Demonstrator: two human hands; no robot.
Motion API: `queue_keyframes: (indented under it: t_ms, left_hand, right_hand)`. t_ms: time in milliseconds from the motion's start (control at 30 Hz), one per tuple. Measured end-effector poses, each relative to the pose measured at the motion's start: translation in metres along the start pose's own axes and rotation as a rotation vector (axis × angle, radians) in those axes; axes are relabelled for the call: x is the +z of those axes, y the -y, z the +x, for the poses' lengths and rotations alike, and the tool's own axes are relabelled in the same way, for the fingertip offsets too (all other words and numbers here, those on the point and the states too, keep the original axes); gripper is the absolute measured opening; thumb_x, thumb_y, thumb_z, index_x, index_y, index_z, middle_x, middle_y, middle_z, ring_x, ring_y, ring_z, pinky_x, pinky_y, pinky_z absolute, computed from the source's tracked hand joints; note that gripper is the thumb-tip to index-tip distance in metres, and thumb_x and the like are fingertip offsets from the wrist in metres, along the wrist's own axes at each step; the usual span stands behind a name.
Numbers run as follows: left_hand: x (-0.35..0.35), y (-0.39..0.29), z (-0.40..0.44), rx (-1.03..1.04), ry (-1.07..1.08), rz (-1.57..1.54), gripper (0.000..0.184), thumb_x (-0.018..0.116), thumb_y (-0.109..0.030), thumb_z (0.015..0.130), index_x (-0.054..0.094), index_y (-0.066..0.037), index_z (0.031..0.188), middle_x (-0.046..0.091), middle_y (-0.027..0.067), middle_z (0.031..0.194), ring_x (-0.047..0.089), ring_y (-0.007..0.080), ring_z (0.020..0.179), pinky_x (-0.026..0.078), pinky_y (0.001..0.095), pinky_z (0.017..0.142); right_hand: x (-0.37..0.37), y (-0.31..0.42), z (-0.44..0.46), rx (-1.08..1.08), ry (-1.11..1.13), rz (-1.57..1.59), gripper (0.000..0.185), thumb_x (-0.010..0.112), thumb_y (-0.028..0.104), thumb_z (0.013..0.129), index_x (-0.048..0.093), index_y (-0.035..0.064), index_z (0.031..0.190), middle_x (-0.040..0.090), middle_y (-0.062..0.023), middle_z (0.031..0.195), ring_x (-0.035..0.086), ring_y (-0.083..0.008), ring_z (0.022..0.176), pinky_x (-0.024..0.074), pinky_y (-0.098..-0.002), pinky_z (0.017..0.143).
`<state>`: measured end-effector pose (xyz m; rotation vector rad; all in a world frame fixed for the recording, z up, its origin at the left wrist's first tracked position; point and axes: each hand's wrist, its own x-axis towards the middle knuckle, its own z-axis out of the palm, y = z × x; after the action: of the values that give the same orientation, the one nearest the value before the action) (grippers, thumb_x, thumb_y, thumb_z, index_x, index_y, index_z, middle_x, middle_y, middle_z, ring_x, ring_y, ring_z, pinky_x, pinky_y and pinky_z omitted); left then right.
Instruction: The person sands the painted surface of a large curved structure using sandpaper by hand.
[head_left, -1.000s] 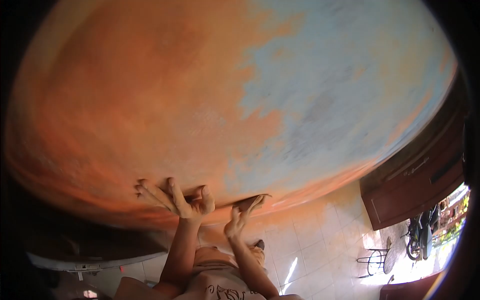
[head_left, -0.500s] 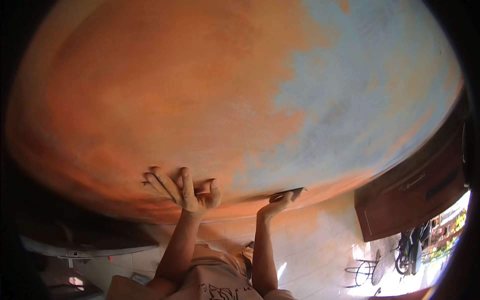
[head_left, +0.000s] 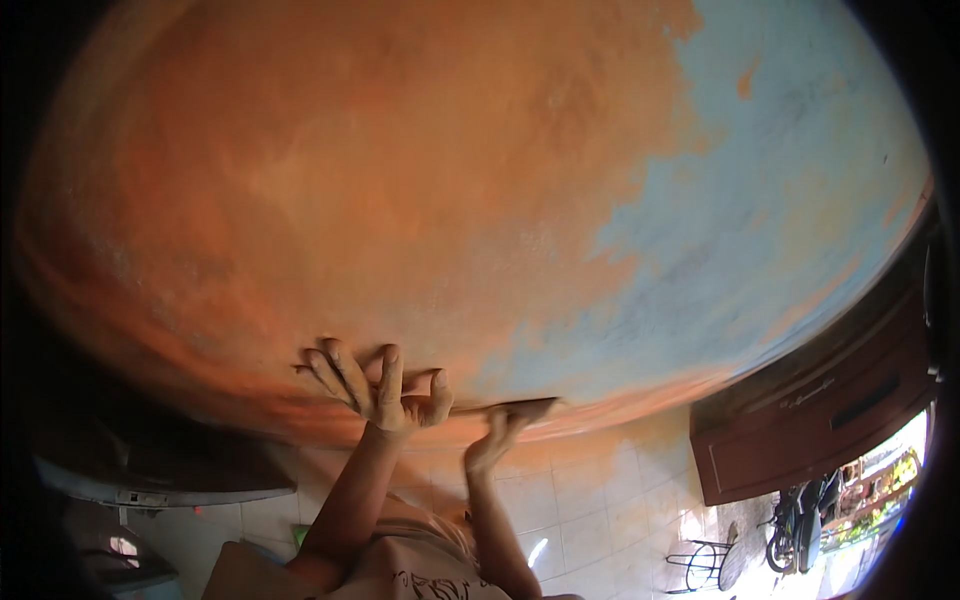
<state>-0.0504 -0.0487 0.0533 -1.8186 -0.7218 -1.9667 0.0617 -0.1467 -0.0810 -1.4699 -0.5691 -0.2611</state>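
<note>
My left hand [head_left: 387, 398] is spread on a curved orange-and-blue surface [head_left: 420, 210]; right hand [head_left: 488, 447], 4 o'clock, blurry, maybe pinching a thin dark sheet [head_left: 540, 407]. Rubbing step, I reckon; calls for flat pressure.

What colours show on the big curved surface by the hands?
The curved surface is mottled orange, with pale blue at picture right (head view).

The curved surface [head_left: 470, 200] is mottled orange at left and centre and ragged-edged pale blue at right, with the thin sheet [head_left: 535, 406] dark brown, the floor tiles [head_left: 575, 500] pale below, the shirt [head_left: 420, 560] beige with black lettering.
</note>
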Motion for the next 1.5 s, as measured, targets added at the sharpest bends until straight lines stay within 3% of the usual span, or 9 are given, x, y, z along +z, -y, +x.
queue_keyframes:
  t_ms: [167, 300, 333, 633, 833, 1033, 1300, 1367, 1500]
  left_hand:
    - [0.000, 0.000, 0.002, 0.004, 0.004, -0.005, 0.063, 0.056, -0.040, 0.090, 0.044, -0.002, 0.139, 0.021, 0.0360, 0.151, 0.009, 0.0496, 0.144, 0.005, 0.0618, 0.114]
    - [-0.001, 0.001, -0.003, -0.006, 0.003, -0.013, 0.063, 0.056, -0.040, 0.089, 0.045, -0.003, 0.139, 0.021, 0.0361, 0.150, 0.009, 0.0497, 0.144, 0.005, 0.0619, 0.114]
    - [0.000, 0.001, -0.004, -0.008, -0.002, -0.013, 0.062, 0.056, -0.040, 0.089, 0.046, -0.003, 0.138, 0.022, 0.0361, 0.150, 0.009, 0.0497, 0.144, 0.005, 0.0619, 0.114]
    - [-0.002, 0.002, -0.012, -0.024, 0.002, -0.027, 0.061, 0.057, -0.040, 0.088, 0.048, -0.005, 0.137, 0.023, 0.0363, 0.150, 0.008, 0.0500, 0.144, 0.005, 0.0622, 0.114]
    - [-0.006, 0.001, -0.015, -0.022, 0.002, -0.018, 0.060, 0.057, -0.040, 0.087, 0.049, -0.006, 0.137, 0.025, 0.0364, 0.149, 0.008, 0.0502, 0.144, 0.005, 0.0623, 0.114]
    - [-0.001, -0.002, -0.020, -0.059, -0.025, -0.011, 0.059, 0.058, -0.040, 0.087, 0.051, -0.008, 0.136, 0.026, 0.0365, 0.149, 0.008, 0.0504, 0.144, 0.005, 0.0625, 0.114]
    - [0.016, -0.007, -0.026, -0.146, -0.031, -0.054, 0.060, 0.058, -0.041, 0.086, 0.051, -0.010, 0.137, 0.024, 0.0353, 0.150, 0.009, 0.0497, 0.144, 0.005, 0.0634, 0.113]
    - [0.015, -0.002, -0.014, -0.017, 0.001, 0.018, 0.060, 0.058, -0.042, 0.085, 0.051, -0.010, 0.136, 0.022, 0.0351, 0.151, 0.009, 0.0502, 0.144, 0.004, 0.0656, 0.112]
    - [0.009, -0.002, -0.020, -0.049, 0.024, 0.033, 0.060, 0.057, -0.042, 0.086, 0.050, -0.011, 0.137, 0.023, 0.0354, 0.151, 0.009, 0.0514, 0.144, 0.004, 0.0670, 0.111]
  right_hand:
    - [-0.026, -0.007, 0.057, 0.289, -0.099, 0.164, 0.021, 0.036, 0.029, 0.100, 0.038, 0.0094, 0.093, 0.029, 0.0011, 0.083, 0.031, -0.0166, 0.077, 0.0320, -0.0293, 0.097]
    - [-0.019, -0.006, 0.074, 0.306, -0.229, 0.252, 0.044, 0.028, 0.031, 0.105, 0.040, 0.0034, 0.138, 0.048, -0.0105, 0.128, 0.044, -0.0187, 0.113, 0.0302, -0.0277, 0.105]
    - [-0.014, -0.013, 0.045, 0.283, -0.106, 0.139, 0.056, 0.026, 0.032, 0.106, 0.014, 0.0033, 0.153, 0.032, -0.0132, 0.151, 0.033, -0.0180, 0.134, 0.0288, -0.0278, 0.108]
    - [-0.037, -0.038, 0.096, 0.495, -0.301, 0.431, 0.057, 0.029, 0.045, 0.104, 0.033, 0.0020, 0.141, 0.047, -0.0080, 0.127, 0.044, -0.0188, 0.114, 0.0344, -0.0347, 0.101]
    - [-0.004, -0.019, 0.029, 0.407, -0.206, 0.305, 0.061, 0.029, 0.048, 0.103, 0.023, 0.0072, 0.148, 0.023, -0.0102, 0.154, 0.022, -0.0192, 0.142, 0.0198, -0.0352, 0.116]
    - [-0.026, 0.010, 0.074, 0.426, -0.190, 0.561, 0.051, 0.035, 0.048, 0.101, 0.044, 0.0072, 0.129, 0.050, -0.0055, 0.124, 0.046, -0.0186, 0.116, 0.0377, -0.0358, 0.099]
    - [-0.055, -0.040, 0.125, 0.842, -0.247, 0.841, 0.066, 0.036, 0.050, 0.100, 0.031, 0.0053, 0.147, 0.036, -0.0125, 0.149, 0.036, -0.0259, 0.133, 0.0255, -0.0387, 0.112]
    - [-0.040, 0.006, 0.115, 0.512, -0.071, 0.670, 0.040, 0.034, 0.046, 0.101, 0.055, 0.0129, 0.111, 0.058, -0.0009, 0.095, 0.054, -0.0139, 0.080, 0.0457, -0.0295, 0.069]
    - [-0.042, -0.056, 0.116, 0.611, -0.275, 0.598, 0.037, 0.036, 0.043, 0.102, 0.056, 0.0124, 0.106, 0.060, -0.0009, 0.096, 0.056, -0.0159, 0.080, 0.0458, -0.0310, 0.064]
